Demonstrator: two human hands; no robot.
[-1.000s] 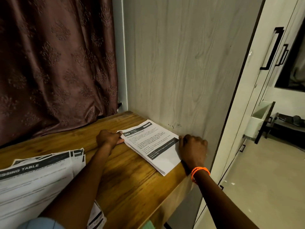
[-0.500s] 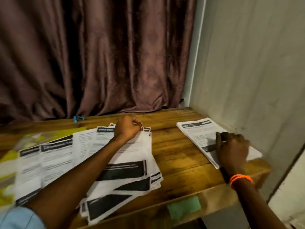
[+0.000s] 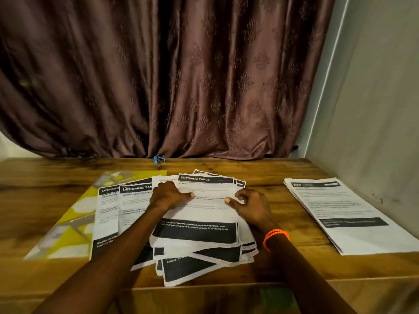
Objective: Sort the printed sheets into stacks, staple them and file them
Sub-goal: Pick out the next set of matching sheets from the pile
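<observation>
Our right hand (image 3: 251, 206) has left the squared stack of printed white sheets (image 3: 344, 211) at the right end of the wooden table (image 3: 272, 173) and joined our left hand (image 3: 169, 196) on the loose, fanned pile of white sheets with black bars (image 3: 195, 223) in the middle. Both hands rest on its top "DRESSING TABLE" sheet with fingers curled; we cannot tell whether they pinch it. We judge one stack finished and sorting resuming, stapling and the yellow plastic folder (image 3: 68, 225) still ahead.

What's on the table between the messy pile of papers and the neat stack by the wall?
Nothing: between the pile and the stack the head view shows only bare table.
</observation>
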